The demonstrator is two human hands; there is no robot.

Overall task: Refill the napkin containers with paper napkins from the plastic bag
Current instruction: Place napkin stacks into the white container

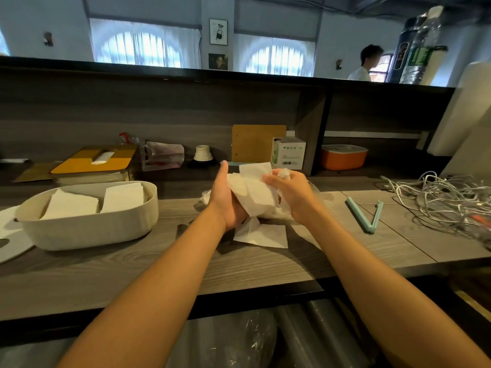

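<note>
No legible writing anywhere — only a barcode and small green icons on the white carton (289,154) at the back of the counter, text too small to read.

Both hands raised just above the wooden counter (265,264), clamped on one loose bundle of paper napkins (255,191). Left hand (225,197) under and beside the bundle's left edge, thumb pointing up, fingers hidden behind the paper. Right hand (292,193) wrapped over the bundle's right side, fingers curled into the top sheets. Bundle held between the two palms, directly over the clear plastic bag (313,195), crumpled on the counter beneath and only partly visible. One single napkin (263,235) flat on the wood just below the hands, apart from the bundle.

To the left, one white oval container (87,227) with two stacks of napkins (71,205) side by side inside. Farther back, one yellow-lidded dispenser (93,162), a napkin poking through its slot.

On the right, one pale blue clip (368,213) lying open, and one tangle of white cables (441,195).
</note>
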